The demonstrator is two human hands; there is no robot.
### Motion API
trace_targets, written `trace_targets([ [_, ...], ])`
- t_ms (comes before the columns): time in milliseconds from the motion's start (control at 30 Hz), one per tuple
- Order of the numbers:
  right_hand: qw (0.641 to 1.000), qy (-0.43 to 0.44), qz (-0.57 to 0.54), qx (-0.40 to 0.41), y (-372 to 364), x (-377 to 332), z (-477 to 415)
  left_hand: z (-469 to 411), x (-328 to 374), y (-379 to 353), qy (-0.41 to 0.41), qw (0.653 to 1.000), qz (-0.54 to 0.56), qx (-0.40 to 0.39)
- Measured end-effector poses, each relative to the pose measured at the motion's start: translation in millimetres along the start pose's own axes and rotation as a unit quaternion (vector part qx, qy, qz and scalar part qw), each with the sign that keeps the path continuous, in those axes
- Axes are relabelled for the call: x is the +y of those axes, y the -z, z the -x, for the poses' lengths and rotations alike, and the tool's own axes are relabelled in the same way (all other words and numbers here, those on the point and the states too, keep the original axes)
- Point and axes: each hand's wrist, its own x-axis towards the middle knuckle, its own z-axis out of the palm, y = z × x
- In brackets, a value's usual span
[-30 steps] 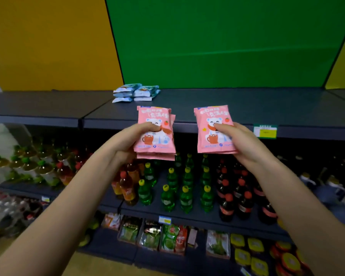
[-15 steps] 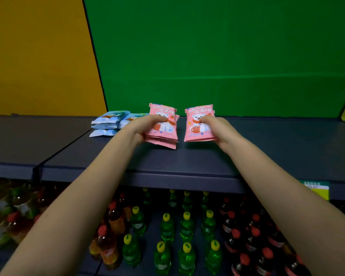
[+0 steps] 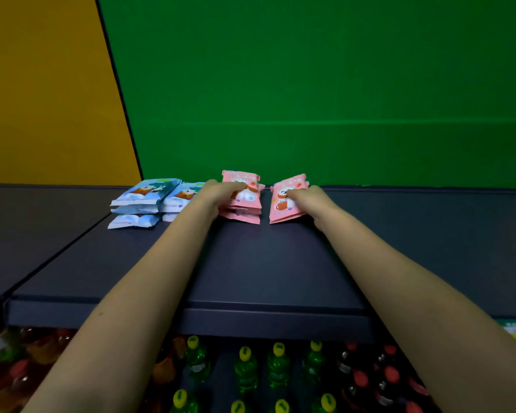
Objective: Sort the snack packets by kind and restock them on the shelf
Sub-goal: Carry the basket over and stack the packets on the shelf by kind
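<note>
Leftmost on the shelf (image 3: pixel 265 263), blue packets (image 3: pixel 145 193) are laid in two low stacks side by side, close to the back wall (image 3: pixel 310 84). Just to their right, the left hand (image 3: pixel 218 195) is closed round the left pink stack (image 3: pixel 242 214), with the thumb laid across the top packet; the fingers underneath are hidden. A narrow gap is left before the right pink stack (image 3: pixel 282 205), which is gripped in the same way by the right hand (image 3: pixel 313 201). Both pink stacks are held far back on the shelf, in line with the blue ones. Their near edges appear to be touching the surface, though whether the full weight is set down cannot be told. Below the shelf edge, rows of bottles (image 3: pixel 245 368) are seen, which play no part in the step.

The placing step is judged to be in hand: the pink kind is being set beside the blue kind, so sorting by kind looks largely done for what is in view.

For the next move, each stack is to be lowered flat and then let go without the top packets being dragged off. The left pink stack looks slightly fanned, so a light squaring-up may be needed. A slip is the likely risk, since the film wrappers are probably slick and the stacks loose.
</note>
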Motion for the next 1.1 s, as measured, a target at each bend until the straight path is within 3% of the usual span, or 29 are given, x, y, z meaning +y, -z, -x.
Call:
trace_targets([
  [133,0.975,0.011,0.218,0.039,-2,0,1,0,-1,-4,-0.071,0.987,-0.131,0.059],
  [200,0.963,0.018,0.263,0.047,1,-2,8,5,1,-3,-0.116,0.967,-0.210,0.084],
  [400,0.940,0.131,0.308,0.065,27,-1,52,42,-7,13,-0.282,0.895,-0.315,0.141],
  [567,0.924,0.224,0.293,0.104,57,17,140,116,-37,45,-0.353,0.857,-0.339,0.164],
  [800,0.927,0.252,0.239,0.138,81,91,276,230,-114,81,-0.389,0.821,-0.384,0.168],
  [1100,0.937,0.132,0.314,0.080,93,226,390,308,-217,52,-0.323,0.843,-0.430,0.035],
])
